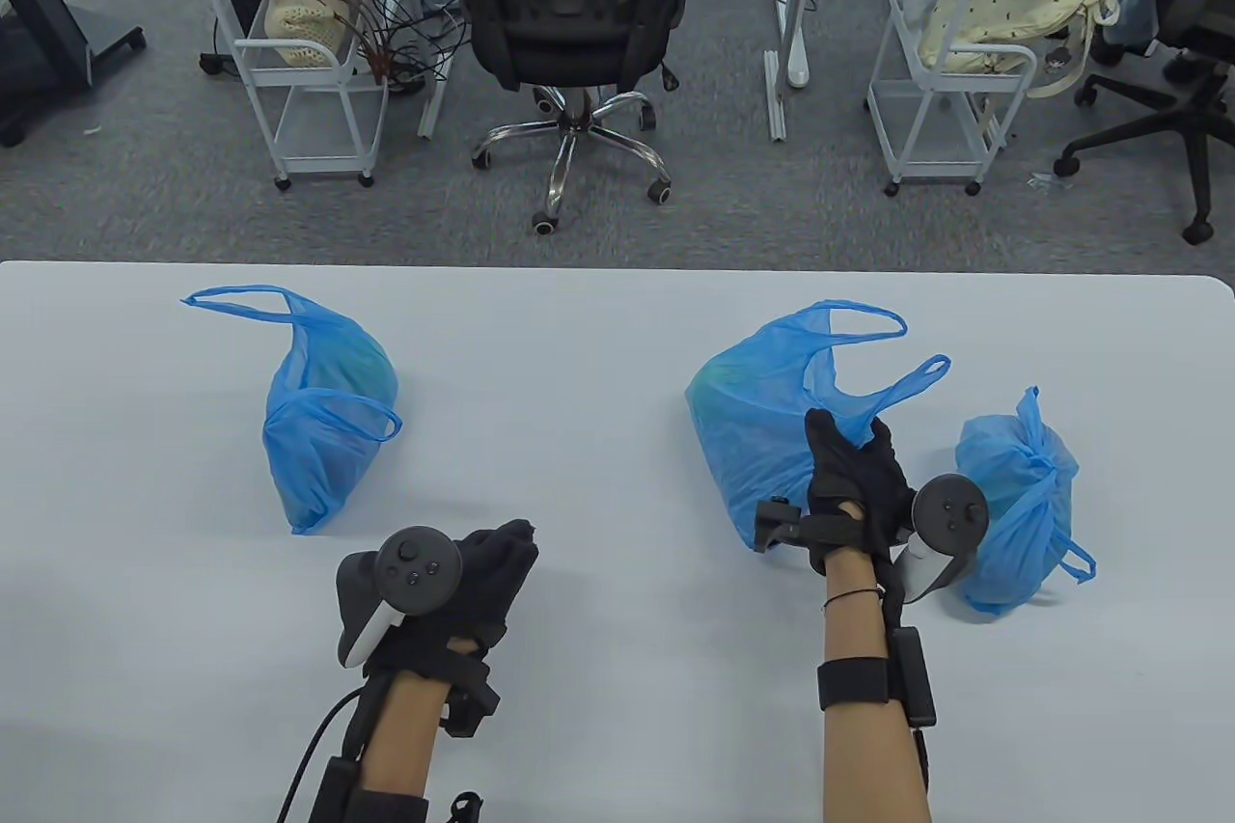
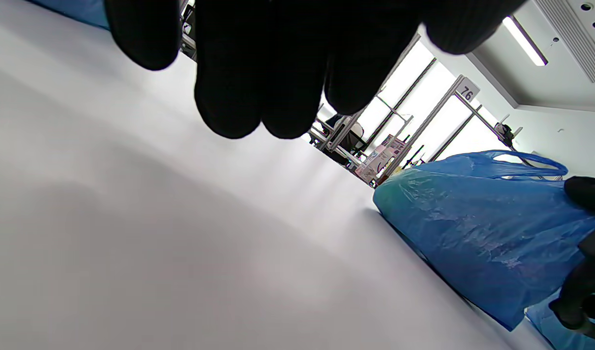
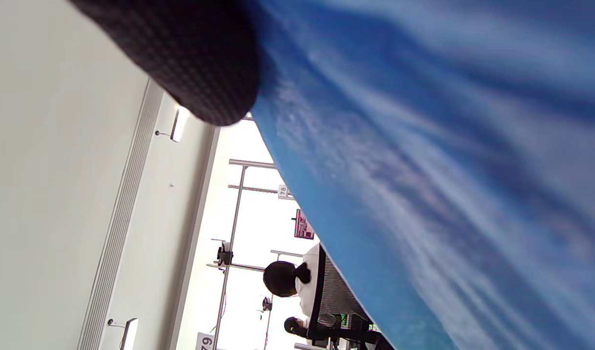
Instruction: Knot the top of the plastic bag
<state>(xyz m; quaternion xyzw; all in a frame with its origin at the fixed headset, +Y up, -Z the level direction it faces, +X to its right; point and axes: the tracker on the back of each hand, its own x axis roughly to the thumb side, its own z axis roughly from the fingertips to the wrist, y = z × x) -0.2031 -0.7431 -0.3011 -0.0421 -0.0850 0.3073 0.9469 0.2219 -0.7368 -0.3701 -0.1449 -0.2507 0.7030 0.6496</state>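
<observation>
Three blue plastic bags lie on the white table [image 1: 598, 360]. An untied bag [image 1: 753, 418] sits right of centre with two loose handles [image 1: 897, 384] pointing right. My right hand [image 1: 854, 476] grips this bag near its handles; it fills the right wrist view [image 3: 448, 170], with a gloved fingertip [image 3: 190, 63] against it. The bag also shows in the left wrist view [image 2: 482, 228]. My left hand [image 1: 482, 572] rests on the bare table at lower left, fingers curled, holding nothing. A second untied bag [image 1: 323, 418] lies at left. A knotted bag [image 1: 1018, 500] lies at far right.
Beyond the table's far edge stand an office chair [image 1: 569, 22] and two white trolleys [image 1: 309, 61] [image 1: 950, 80]. Bare table surface lies between the left bag and the centre bag.
</observation>
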